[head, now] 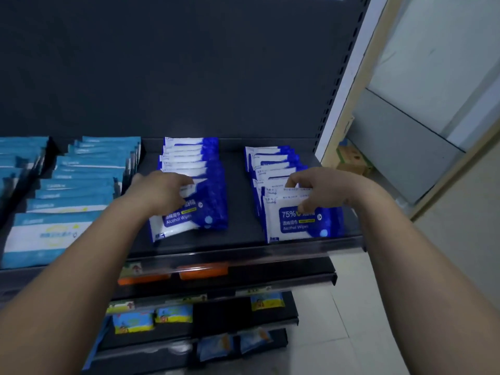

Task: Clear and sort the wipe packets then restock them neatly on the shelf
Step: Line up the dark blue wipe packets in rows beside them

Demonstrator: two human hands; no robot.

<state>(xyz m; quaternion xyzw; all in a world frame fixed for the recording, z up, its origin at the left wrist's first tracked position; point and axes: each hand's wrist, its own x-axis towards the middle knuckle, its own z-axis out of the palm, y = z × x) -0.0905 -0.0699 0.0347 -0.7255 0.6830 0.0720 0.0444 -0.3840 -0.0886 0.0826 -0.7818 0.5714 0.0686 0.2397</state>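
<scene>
Two rows of blue-and-white alcohol wipe packets stand overlapped on the dark shelf (243, 207). My left hand (159, 190) rests on the front packets of the left row (200, 180), fingers curled over their top edges. My right hand (316, 190) pinches the top edges of the front packets of the right row (297, 226). Further left, two rows of light-blue wipe packets (81, 185) lean in overlapped lines, with the largest-looking one at the shelf's front (40, 236).
The shelf's front lip (243, 253) runs below the packets. Lower shelves hold orange packets (203, 272) and small colourful packets (173, 313). A slotted upright (341, 85) bounds the shelf at right. A cardboard box (351, 158) sits on the floor beyond it.
</scene>
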